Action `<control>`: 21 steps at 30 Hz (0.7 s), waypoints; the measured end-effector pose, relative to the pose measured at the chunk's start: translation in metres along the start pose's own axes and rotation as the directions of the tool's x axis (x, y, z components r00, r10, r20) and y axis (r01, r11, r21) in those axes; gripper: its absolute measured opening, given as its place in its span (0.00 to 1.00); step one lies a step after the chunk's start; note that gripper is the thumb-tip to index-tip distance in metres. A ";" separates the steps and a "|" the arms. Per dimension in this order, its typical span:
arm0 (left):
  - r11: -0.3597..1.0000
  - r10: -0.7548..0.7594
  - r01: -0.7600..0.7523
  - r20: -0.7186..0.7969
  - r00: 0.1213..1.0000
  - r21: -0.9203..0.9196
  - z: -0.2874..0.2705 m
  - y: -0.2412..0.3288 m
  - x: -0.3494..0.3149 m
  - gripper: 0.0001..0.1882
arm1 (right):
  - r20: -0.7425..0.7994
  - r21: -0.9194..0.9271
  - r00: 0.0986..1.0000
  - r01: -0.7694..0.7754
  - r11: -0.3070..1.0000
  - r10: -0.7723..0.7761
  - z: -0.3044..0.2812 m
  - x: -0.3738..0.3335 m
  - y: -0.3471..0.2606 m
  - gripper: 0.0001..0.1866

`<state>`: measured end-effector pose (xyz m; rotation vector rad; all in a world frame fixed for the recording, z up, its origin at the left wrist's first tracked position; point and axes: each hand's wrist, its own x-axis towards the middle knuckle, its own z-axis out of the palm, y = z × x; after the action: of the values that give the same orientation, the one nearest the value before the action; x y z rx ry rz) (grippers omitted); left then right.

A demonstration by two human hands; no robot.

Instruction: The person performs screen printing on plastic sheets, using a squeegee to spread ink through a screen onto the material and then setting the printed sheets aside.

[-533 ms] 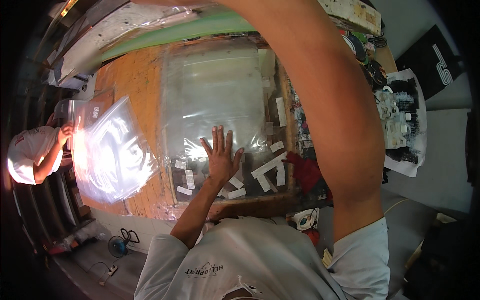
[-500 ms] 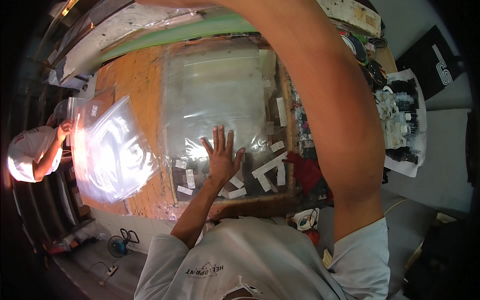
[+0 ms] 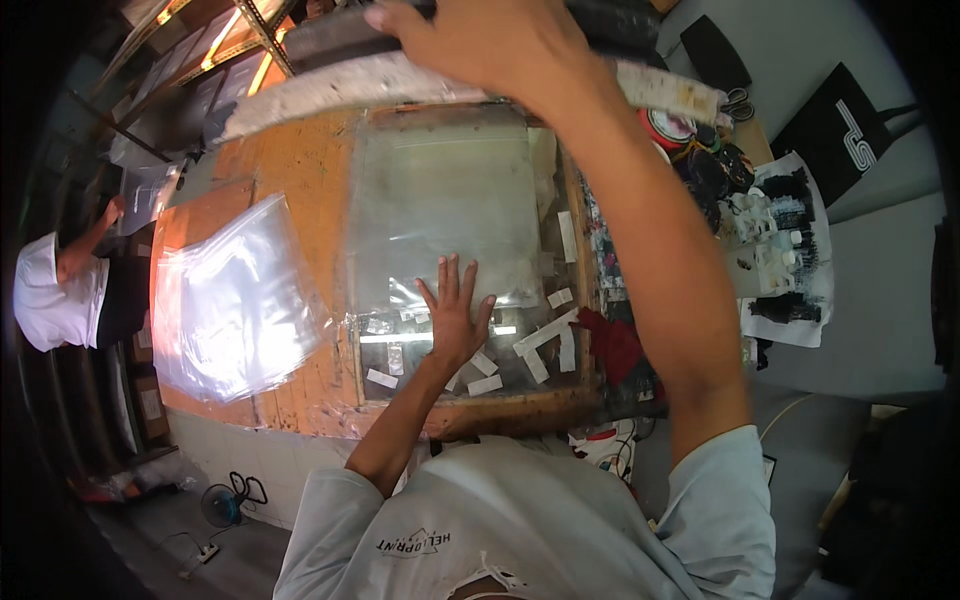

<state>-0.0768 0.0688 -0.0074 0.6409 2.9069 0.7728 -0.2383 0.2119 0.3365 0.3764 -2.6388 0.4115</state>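
My left hand (image 3: 455, 325) lies flat with its fingers spread on a clear plastic bag (image 3: 455, 200). The bag rests on a wood-edged glassy panel (image 3: 550, 385) on the table. At the top of the view my right hand (image 3: 490, 45) reaches far forward, its thumb pointing left beside a dark bar (image 3: 335, 38). Its other fingers are cut off by the picture's upper edge, so a grip cannot be made out. A pale, stained frame bar (image 3: 380, 80) runs below that hand, across the table's far side.
Left on the wooden table lies a stack of clear plastic bags (image 3: 235, 300). Short white tape pieces (image 3: 485, 385) dot the panel's near end. A red cloth (image 3: 612, 345) sits at its right. Ink tubs (image 3: 700, 165) stand farther right. Another person (image 3: 65, 295) is at far left.
My right hand has come into view at the top, and my right forearm has swung leftward. The green sheet by the pale bar no longer shows. The other person's hand has moved off the bag stack.
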 end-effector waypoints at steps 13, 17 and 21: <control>-0.467 -0.480 0.323 0.543 0.689 -0.823 -0.062 0.001 -0.086 0.38 | 0.346 -0.135 0.936 -0.021 0.991 0.067 0.178 -0.259 -0.034 0.38; -0.542 -0.529 0.347 0.631 0.567 -0.766 -0.027 -0.018 -0.085 0.42 | 0.213 -0.004 0.974 -0.084 0.996 0.083 0.217 -0.277 -0.019 0.40; -0.544 -0.533 0.316 0.611 0.585 -0.777 -0.023 -0.018 -0.088 0.44 | 0.379 0.003 0.917 -0.137 0.991 0.126 0.221 -0.288 -0.027 0.39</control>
<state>-0.0071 0.0077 -0.0005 -1.0231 0.9755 2.3027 -0.0637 0.1675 0.0202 0.3134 -3.0509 0.4597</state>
